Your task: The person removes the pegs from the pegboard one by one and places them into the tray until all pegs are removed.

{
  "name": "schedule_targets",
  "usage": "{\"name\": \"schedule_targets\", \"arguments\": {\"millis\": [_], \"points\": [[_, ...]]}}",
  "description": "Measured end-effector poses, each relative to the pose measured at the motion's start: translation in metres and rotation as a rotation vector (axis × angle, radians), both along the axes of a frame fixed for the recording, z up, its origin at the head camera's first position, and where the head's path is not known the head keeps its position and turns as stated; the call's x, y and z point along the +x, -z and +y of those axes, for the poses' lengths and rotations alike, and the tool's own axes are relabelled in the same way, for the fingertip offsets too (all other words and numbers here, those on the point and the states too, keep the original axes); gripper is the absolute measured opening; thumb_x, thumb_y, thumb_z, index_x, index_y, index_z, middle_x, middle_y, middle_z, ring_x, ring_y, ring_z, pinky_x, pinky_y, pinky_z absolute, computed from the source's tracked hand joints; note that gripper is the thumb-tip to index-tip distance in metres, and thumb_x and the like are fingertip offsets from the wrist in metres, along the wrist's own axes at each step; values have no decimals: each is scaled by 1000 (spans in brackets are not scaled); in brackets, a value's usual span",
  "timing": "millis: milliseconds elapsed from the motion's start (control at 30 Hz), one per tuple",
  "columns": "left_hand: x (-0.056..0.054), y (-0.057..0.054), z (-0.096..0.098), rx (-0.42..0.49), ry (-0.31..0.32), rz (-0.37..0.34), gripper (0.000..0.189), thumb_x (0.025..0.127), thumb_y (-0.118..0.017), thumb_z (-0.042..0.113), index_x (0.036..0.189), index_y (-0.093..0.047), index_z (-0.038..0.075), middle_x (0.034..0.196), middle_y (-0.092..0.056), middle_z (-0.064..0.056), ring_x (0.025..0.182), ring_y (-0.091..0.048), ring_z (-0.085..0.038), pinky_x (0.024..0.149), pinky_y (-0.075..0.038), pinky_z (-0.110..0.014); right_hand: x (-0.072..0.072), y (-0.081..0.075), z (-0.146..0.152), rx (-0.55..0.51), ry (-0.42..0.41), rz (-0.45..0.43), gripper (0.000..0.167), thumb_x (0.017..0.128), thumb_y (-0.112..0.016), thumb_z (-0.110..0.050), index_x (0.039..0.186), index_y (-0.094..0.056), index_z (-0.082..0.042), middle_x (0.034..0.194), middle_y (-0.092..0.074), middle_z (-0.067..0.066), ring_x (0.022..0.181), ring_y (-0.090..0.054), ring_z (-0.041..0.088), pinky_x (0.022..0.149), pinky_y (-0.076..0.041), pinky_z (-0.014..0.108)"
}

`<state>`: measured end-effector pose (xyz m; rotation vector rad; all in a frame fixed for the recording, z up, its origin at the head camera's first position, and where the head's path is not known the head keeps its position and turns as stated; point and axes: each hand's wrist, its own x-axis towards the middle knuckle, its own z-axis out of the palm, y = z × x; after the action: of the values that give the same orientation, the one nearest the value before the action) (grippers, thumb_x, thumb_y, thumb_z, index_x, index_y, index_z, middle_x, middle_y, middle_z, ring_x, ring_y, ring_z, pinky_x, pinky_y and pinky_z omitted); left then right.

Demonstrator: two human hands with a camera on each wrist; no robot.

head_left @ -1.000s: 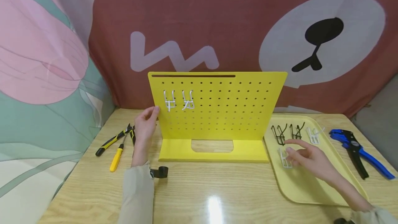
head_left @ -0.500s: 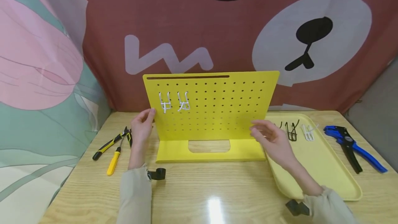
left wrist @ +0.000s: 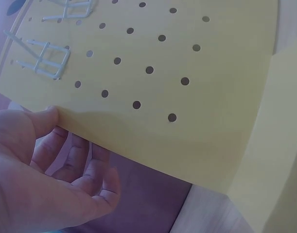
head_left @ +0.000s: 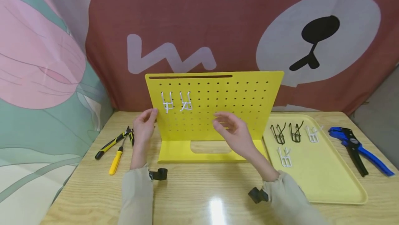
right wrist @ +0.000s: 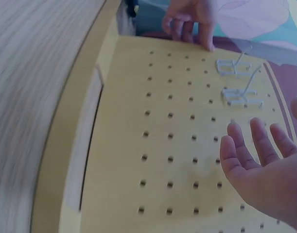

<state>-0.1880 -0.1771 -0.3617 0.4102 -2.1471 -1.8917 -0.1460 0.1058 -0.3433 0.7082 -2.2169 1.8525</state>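
Observation:
A yellow pegboard (head_left: 212,121) stands on its base, with two white wire hooks (head_left: 167,103) (head_left: 186,102) hung side by side at its upper left. My left hand (head_left: 144,126) pinches the board's left edge; in the left wrist view the thumb of that hand (left wrist: 46,170) lies on the front and the fingers reach behind. My right hand (head_left: 235,133) is in front of the board's right half, fingers loosely bent, holding nothing. In the right wrist view this hand (right wrist: 265,170) shows spread fingers over the holes, short of the hooks.
Right of the board, a yellow tray (head_left: 324,183) bears two black wire hooks (head_left: 278,135) (head_left: 295,133) and two white ones. Blue-and-black pliers (head_left: 355,145) lie beyond it. Left are yellow-black pliers (head_left: 109,146) and a yellow-handled screwdriver (head_left: 116,162). A printed cloth (head_left: 174,20) hangs behind.
My right hand has moved left from above the tray to the front of the board, empty. The hooks on the tray stay there. My left hand keeps its hold on the board's edge.

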Motion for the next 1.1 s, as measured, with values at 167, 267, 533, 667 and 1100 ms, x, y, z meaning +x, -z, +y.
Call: {"name": "schedule_targets", "arguments": {"millis": [167,267,533,667,1100], "points": [[-1,1,0,-1,-1,8,43,95,-58,40,122,-63,6,117,-59,-9,100,-55,-20,88,-43,-38,-7,-6,-20,-46,-39,13,28,93,-59,-1,120,-56,8,107,-63,28,93,-64,24,82,-52,31],[-1,1,-1,-3,-3,12,42,96,-58,39,121,-64,6,117,-60,-9,99,-55,-20,87,-43,-38,-11,-8,-31,-49,-50,3,27,94,-60,-3,119,-58,7,104,-64,27,90,-64,20,82,-52,32],[-1,1,0,-9,-18,8,41,95,-59,40,119,-65,8,113,-61,-7,96,-57,-17,81,-44,-33,-18,-14,-54,-84,-131,-18,30,96,-58,-5,125,-56,2,108,-63,26,95,-61,45,83,-52,47],[-1,1,1,6,-19,14,40,95,-60,39,118,-65,6,111,-61,-7,94,-57,-16,83,-44,-36,-22,-16,-63,-90,-151,-2,31,95,-57,-4,126,-55,1,104,-64,26,89,-63,44,80,-52,50],[-1,1,1,6,-24,10,41,94,-60,39,118,-65,7,111,-62,-7,93,-57,-15,83,-43,-34,-27,-20,-78,-47,-159,-69,30,97,-56,-12,125,-58,0,101,-66,22,85,-62,45,70,-53,33]]}}
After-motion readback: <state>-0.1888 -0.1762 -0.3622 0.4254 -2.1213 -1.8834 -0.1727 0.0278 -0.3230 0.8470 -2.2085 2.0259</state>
